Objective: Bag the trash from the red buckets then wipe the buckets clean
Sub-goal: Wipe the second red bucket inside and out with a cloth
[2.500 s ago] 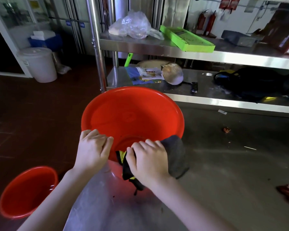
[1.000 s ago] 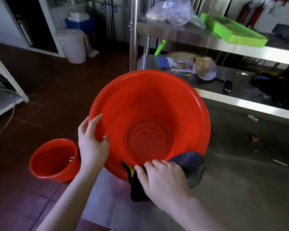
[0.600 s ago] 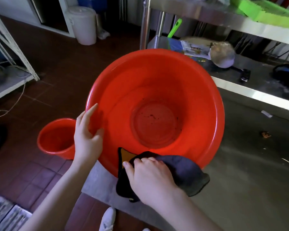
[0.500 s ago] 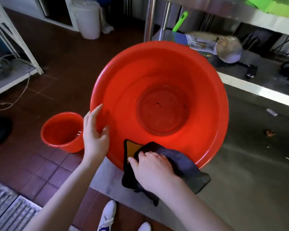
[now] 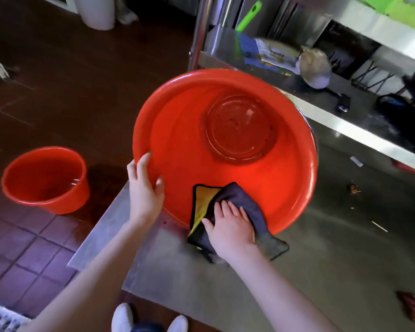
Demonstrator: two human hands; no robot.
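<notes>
A big red basin (image 5: 225, 164) sits on the steel table (image 5: 321, 271), near its left corner. My left hand (image 5: 144, 190) grips the basin's near-left rim, thumb inside, fingers outside. My right hand (image 5: 228, 226) presses a dark grey cloth with a yellow underside (image 5: 247, 204) flat against the basin's near inner wall and over its rim. Small dark specks dot the basin's round bottom. A smaller red bucket (image 5: 46, 178) stands on the tiled floor to the left, with a little water in it.
Behind the basin runs a steel shelf (image 5: 345, 121) with papers, a round ladle-like tool (image 5: 315, 68) and a dark bag. Scraps of trash (image 5: 355, 188) lie on the table at the right. A white bin (image 5: 96, 13) stands far back. My shoes show below the table edge.
The basin has settled from a tilt toward me to nearly flat on the table. My right hand and cloth slid from the outer rim to its inner wall. My view moved down and left.
</notes>
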